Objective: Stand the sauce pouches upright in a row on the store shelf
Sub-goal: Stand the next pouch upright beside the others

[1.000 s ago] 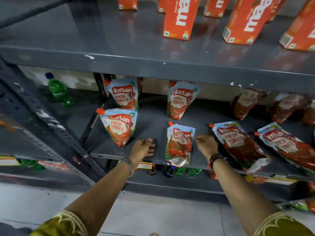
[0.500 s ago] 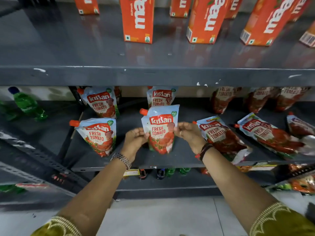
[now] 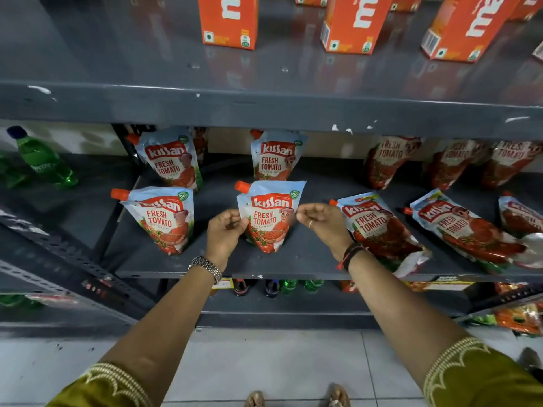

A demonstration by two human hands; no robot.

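A ketchup pouch (image 3: 269,215) stands upright near the front edge of the grey metal shelf (image 3: 293,267), about midway along the visible stretch. The person's left hand (image 3: 224,230) is at its left side and the right hand (image 3: 318,220) at its right side, fingers curled in toward the pouch's edges — they look to be touching or just off the film, loosely spread, not clamped around it; I cannot tell for sure whether the fingertips make contact.

To its left, toward the shelf's left end, a second pouch (image 3: 163,218) stands upright in the same front line. Behind these, nearer the back edge, two more pouches stand: one at back left (image 3: 172,161) and one at back middle (image 3: 274,157). To the right of the hands, two pouches lie flat and slanted on the shelf — the nearer one (image 3: 379,233) just beside the right wrist, the other (image 3: 467,230) farther toward the right end. Darker pouches (image 3: 388,160) lean along the back right.

On the shelf above, orange juice cartons (image 3: 229,20) stand apart. A green bottle (image 3: 41,158) lies in the neighbouring bay on the left.
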